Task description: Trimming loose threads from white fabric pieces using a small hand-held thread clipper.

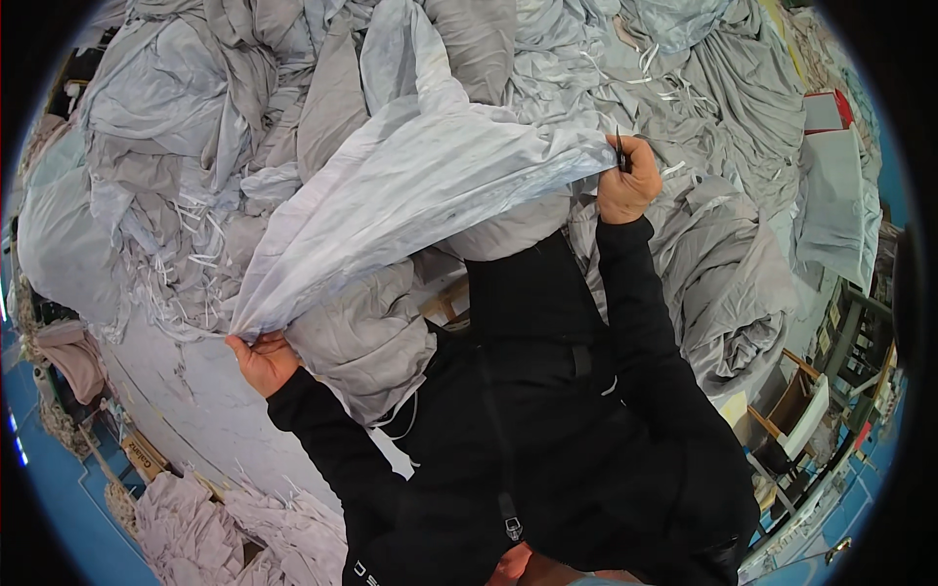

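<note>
A pale grey-blue cloth [410,186] is stretched slantwise between my two hands, its edge pulled nearly straight. My left hand [264,363] is closed on its lower left corner. My right hand [628,184] grips the other end, higher up and farther away. Dark, pointed thread snips [619,148] stick up from the right fist; how the fingers hold them is partly hidden. Below the cloth, a bunched grey fabric bundle [366,337] lies close to my body.
Heaped grey fabric [166,107] with white ties covers the far side of the white table [186,400]. A rolled grey bundle [728,283] lies at right. Pinkish cloth [191,532] is at lower left. A wooden tray [789,415] stands at the right edge.
</note>
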`<state>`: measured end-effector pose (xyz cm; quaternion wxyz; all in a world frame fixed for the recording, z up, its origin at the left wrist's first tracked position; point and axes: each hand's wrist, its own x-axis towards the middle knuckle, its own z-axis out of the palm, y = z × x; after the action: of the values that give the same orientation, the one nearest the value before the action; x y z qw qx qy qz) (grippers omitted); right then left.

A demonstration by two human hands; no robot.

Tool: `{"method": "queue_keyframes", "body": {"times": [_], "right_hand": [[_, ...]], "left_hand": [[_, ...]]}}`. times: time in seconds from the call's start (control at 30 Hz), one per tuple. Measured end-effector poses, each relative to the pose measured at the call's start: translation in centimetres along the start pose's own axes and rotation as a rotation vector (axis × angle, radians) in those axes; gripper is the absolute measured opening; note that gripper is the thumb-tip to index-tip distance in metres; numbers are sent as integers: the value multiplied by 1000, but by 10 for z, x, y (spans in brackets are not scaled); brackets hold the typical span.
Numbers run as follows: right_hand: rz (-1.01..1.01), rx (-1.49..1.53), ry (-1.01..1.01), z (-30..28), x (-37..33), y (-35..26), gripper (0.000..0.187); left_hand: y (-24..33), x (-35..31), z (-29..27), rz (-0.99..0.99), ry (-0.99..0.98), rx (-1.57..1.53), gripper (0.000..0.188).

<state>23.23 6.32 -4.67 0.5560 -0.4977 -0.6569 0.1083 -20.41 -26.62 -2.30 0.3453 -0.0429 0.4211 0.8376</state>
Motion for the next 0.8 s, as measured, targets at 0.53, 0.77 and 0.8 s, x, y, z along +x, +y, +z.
{"method": "queue_keyframes", "body": {"times": [0.53, 0.77, 0.8], "right_hand": [[181, 186, -462, -4, -35, 16, 23], [340, 173, -555, -47, -25, -29, 39], [343, 220, -478, -45, -29, -39, 36]], "left_hand": [[17, 28, -21, -123, 216, 484, 34], [-61, -76, 102, 664, 275, 908, 19], [-83, -93, 125, 522, 43, 939, 20]]}}
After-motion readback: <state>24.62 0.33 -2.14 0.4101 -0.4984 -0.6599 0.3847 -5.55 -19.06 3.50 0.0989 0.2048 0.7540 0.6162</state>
